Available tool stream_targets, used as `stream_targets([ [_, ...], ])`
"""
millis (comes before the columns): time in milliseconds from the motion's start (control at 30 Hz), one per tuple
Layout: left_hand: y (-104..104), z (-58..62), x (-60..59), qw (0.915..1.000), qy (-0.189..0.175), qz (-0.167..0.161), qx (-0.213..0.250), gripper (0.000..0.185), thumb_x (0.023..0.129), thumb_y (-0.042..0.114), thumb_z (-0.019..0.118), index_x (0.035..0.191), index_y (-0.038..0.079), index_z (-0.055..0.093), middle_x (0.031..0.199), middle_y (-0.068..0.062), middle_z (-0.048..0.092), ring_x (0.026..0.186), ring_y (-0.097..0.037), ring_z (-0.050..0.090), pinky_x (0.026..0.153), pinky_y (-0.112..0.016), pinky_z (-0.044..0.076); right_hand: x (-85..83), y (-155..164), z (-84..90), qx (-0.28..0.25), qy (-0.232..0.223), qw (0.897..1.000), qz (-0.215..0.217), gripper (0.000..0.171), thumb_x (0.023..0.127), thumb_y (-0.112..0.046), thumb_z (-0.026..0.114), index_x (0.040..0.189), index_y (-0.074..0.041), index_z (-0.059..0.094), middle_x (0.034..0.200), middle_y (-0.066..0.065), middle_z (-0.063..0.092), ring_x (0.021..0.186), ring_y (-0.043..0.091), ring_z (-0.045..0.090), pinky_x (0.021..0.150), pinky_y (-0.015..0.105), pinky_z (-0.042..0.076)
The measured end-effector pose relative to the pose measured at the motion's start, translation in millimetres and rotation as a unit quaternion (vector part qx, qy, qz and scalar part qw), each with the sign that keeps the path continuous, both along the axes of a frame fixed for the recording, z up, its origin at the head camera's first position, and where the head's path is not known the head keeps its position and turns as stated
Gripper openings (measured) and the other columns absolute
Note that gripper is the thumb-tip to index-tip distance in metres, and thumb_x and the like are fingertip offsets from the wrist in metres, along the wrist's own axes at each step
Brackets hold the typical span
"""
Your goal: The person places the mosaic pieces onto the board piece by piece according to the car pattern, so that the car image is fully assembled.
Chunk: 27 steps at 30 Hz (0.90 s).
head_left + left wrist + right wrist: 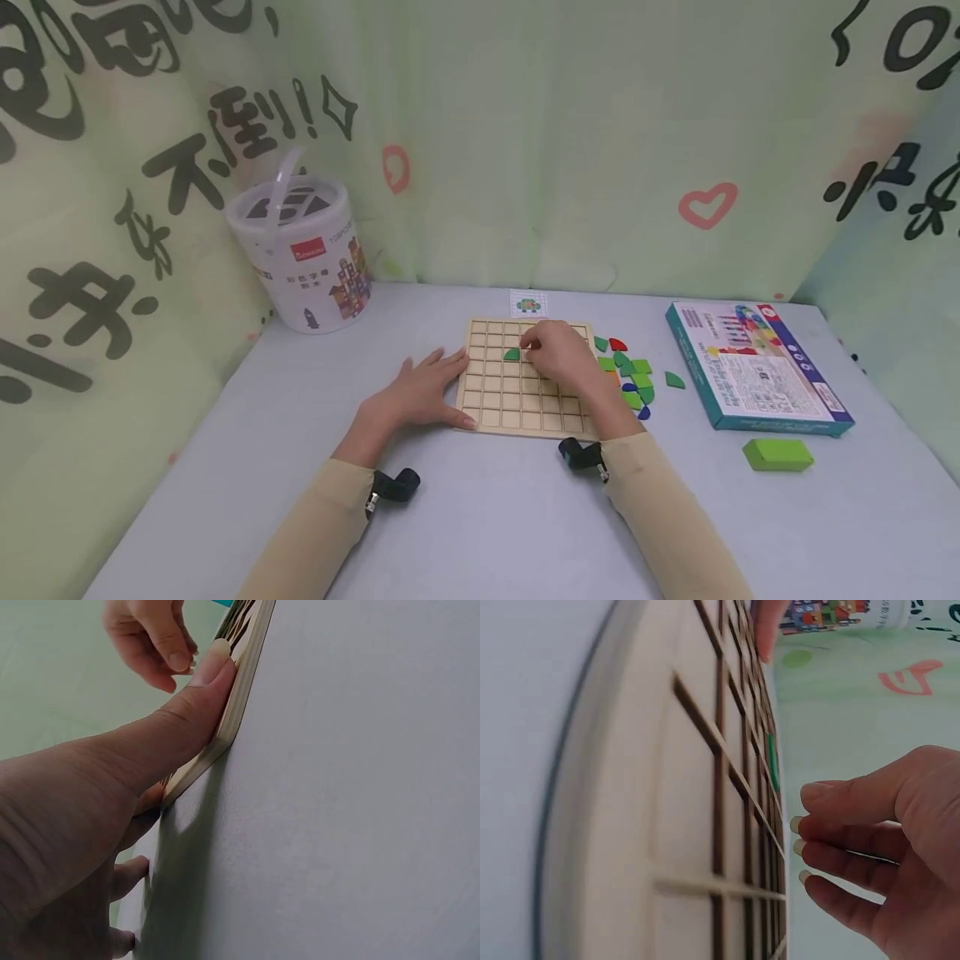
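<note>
A square wooden grid board (501,398) lies on the table with a green quarter-round piece (512,355) in one of its upper cells. My left hand (420,392) steadies the board's left side, thumb (202,682) on the near corner and the other fingers spread along the edge. Over the upper part of the grid hovers my right hand (558,354), just right of the green piece. Its thumb and fingers (844,851) are bent loosely, and nothing shows between them in the right wrist view.
Several green, blue, red and orange pieces (632,367) lie right of the board. Behind it is a small pattern card (528,303). A flat box (757,367) and a green block (777,455) stand at right, a white bucket (300,250) at back left, before a curtain.
</note>
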<state>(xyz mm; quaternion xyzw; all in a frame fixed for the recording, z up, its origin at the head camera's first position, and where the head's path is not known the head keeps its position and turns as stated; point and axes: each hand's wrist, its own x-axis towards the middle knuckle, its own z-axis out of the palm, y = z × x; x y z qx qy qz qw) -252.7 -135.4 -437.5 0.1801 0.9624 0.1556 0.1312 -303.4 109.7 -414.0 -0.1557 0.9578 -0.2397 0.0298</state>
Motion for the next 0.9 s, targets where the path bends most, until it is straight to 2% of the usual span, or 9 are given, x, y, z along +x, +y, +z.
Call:
stream_targets([
  [200,0.3,0.4,1.1,1.0000,0.005,0.000,0.000,0.113,0.070,0.070,0.075,0.159,0.021,0.024,0.167,0.007,0.017,0.157,-0.029,0.010,0.121,-0.068,0.007,3.6,23.8,11.1,0.007,0.016,1.000,-0.003,0.027,0.091,-0.005,0.059,0.114,-0.005,0.074,0.105,0.012,0.070,0.092,0.025,0.060,0.080,0.038,0.052],
  [500,1.2,-2.4,1.3,0.9999,0.009,-0.002,0.005,0.112,0.071,0.069,0.076,0.159,0.021,0.024,0.167,0.007,0.018,0.157,-0.029,0.011,0.121,-0.068,0.008,6.8,58.7,16.9,-0.008,0.013,0.999,-0.037,0.029,0.093,-0.006,0.058,0.119,-0.003,0.071,0.117,0.018,0.069,0.104,0.032,0.063,0.089,0.048,0.054],
  [767,0.8,0.9,2.7,0.9998,0.008,-0.005,0.017,0.113,0.071,0.068,0.077,0.159,0.020,0.024,0.167,0.006,0.019,0.157,-0.031,0.011,0.121,-0.068,0.006,9.9,88.3,21.2,-0.006,-0.026,0.998,-0.056,0.032,0.095,-0.007,0.056,0.125,-0.001,0.067,0.122,0.020,0.066,0.106,0.033,0.059,0.093,0.050,0.053],
  [900,0.9,0.4,2.7,0.9998,0.007,-0.005,0.017,0.113,0.071,0.067,0.077,0.159,0.020,0.024,0.167,0.006,0.018,0.157,-0.030,0.010,0.121,-0.068,0.006,8.7,99.3,18.9,0.009,-0.047,0.997,-0.062,0.034,0.093,-0.003,0.056,0.125,0.000,0.066,0.122,0.022,0.066,0.104,0.033,0.057,0.095,0.051,0.052],
])
